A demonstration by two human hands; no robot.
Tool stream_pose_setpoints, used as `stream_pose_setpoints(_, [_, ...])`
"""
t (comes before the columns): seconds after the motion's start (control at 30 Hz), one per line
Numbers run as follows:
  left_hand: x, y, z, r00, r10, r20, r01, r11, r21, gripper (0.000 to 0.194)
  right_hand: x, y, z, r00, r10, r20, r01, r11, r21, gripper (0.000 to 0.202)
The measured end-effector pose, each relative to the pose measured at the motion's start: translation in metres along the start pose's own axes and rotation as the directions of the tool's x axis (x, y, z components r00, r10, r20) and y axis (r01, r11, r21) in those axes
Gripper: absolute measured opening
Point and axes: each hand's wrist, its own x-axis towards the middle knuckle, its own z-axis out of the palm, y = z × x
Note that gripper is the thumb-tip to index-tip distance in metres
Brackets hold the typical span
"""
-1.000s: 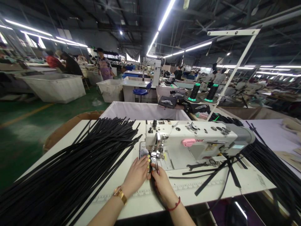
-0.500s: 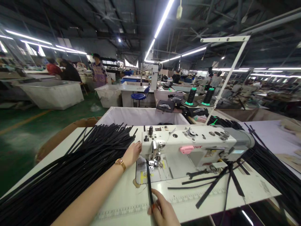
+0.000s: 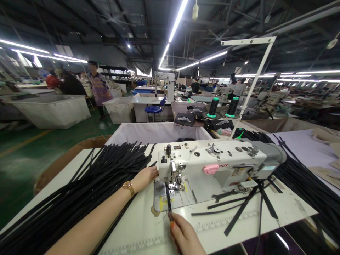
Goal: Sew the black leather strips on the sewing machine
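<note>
Pinched in my right hand [image 3: 184,232] is a narrow black strap [image 3: 168,199], which runs up to the presser foot [image 3: 174,186] of a white sewing machine [image 3: 212,157]. My left hand [image 3: 145,177], with a gold watch on its wrist, reaches to the left side of the machine head. Its fingers are bent and close together. The head partly hides their tips, so whatever they may hold does not show. Beside and under my left forearm lies a thick bundle of black straps [image 3: 87,191].
A wrench [image 3: 224,194] and loose strap pieces [image 3: 240,216] lie right of the needle area. Behind the machine stand a pale-lined bin [image 3: 156,131] and two black thread cones [image 3: 213,107]. More straps hang at the right. A person [image 3: 98,86] stands at the far left.
My right hand has moved slightly up the strap, closer to the presser foot, and a shorter length shows between them. My left hand has shifted slightly down and left in view.
</note>
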Motion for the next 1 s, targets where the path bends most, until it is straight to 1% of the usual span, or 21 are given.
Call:
stream_pose_setpoints(0.03, [-0.008, 0.0, -0.001, 1.0, -0.02, 0.022, 0.02, 1.0, -0.009, 0.025, 0.007, -0.002, 0.007, 0.998, 0.053, 0.045, -0.059, 0.987, 0.148, 0.049])
stream_pose_setpoints(0.07, [-0.015, 0.001, -0.002, 0.998, -0.041, 0.043, 0.042, 0.999, -0.019, 0.026, 0.013, -0.004, 0.014, 0.989, 0.123, 0.084, -0.143, 0.943, 0.299, 0.049])
stream_pose_setpoints(0.1, [-0.022, 0.002, -0.004, 0.996, -0.06, 0.064, 0.062, 0.998, -0.03, 0.026, 0.02, -0.005, 0.021, 0.973, 0.196, 0.122, -0.23, 0.873, 0.43, 0.048])
stream_pose_setpoints(0.13, [-0.028, 0.003, -0.004, 0.994, -0.076, 0.083, 0.079, 0.996, -0.041, 0.027, 0.027, -0.006, 0.027, 0.954, 0.255, 0.16, -0.301, 0.795, 0.526, 0.046])
stream_pose_setpoints(0.2, [-0.037, 0.006, -0.004, 0.989, -0.103, 0.111, 0.11, 0.992, -0.064, 0.028, 0.041, -0.007, 0.037, 0.922, 0.326, 0.21, -0.381, 0.663, 0.645, 0.039])
stream_pose_setpoints(0.27, [-0.04, 0.008, -0.003, 0.984, -0.129, 0.122, 0.141, 0.986, -0.087, 0.029, 0.057, -0.008, 0.043, 0.904, 0.329, 0.273, -0.418, 0.546, 0.726, 0.03])
stream_pose_setpoints(0.33, [-0.04, 0.009, 0.0, 0.98, -0.157, 0.126, 0.171, 0.98, -0.107, 0.031, 0.074, -0.007, 0.045, 0.9, 0.284, 0.331, -0.43, 0.444, 0.786, 0.023])
stream_pose_setpoints(0.37, [-0.039, 0.009, 0.001, 0.977, -0.17, 0.13, 0.185, 0.976, -0.116, 0.031, 0.082, -0.007, 0.046, 0.897, 0.267, 0.352, -0.436, 0.411, 0.801, 0.021])
stream_pose_setpoints(0.4, [-0.037, 0.008, 0.002, 0.974, -0.182, 0.136, 0.199, 0.972, -0.125, 0.032, 0.089, -0.006, 0.046, 0.894, 0.262, 0.364, -0.443, 0.394, 0.805, 0.02])
stream_pose_setpoints(0.5, [-0.034, 0.006, 0.004, 0.966, -0.207, 0.154, 0.23, 0.962, -0.148, 0.031, 0.107, -0.002, 0.046, 0.875, 0.279, 0.395, -0.479, 0.382, 0.791, 0.021])
stream_pose_setpoints(0.6, [-0.034, 0.004, 0.005, 0.962, -0.223, 0.16, 0.248, 0.956, -0.159, 0.03, 0.117, 0.001, 0.043, 0.866, 0.275, 0.418, -0.497, 0.375, 0.783, 0.022])
stream_pose_setpoints(0.77, [-0.034, 0.004, 0.008, 0.956, -0.243, 0.162, 0.269, 0.948, -0.167, 0.029, 0.123, 0.001, 0.041, 0.869, 0.254, 0.424, -0.494, 0.388, 0.779, 0.021])
stream_pose_setpoints(1.0, [-0.035, 0.002, 0.01, 0.958, -0.248, 0.146, 0.273, 0.945, -0.181, 0.029, 0.125, 0.0, 0.045, 0.89, 0.265, 0.371, -0.453, 0.419, 0.787, 0.02])
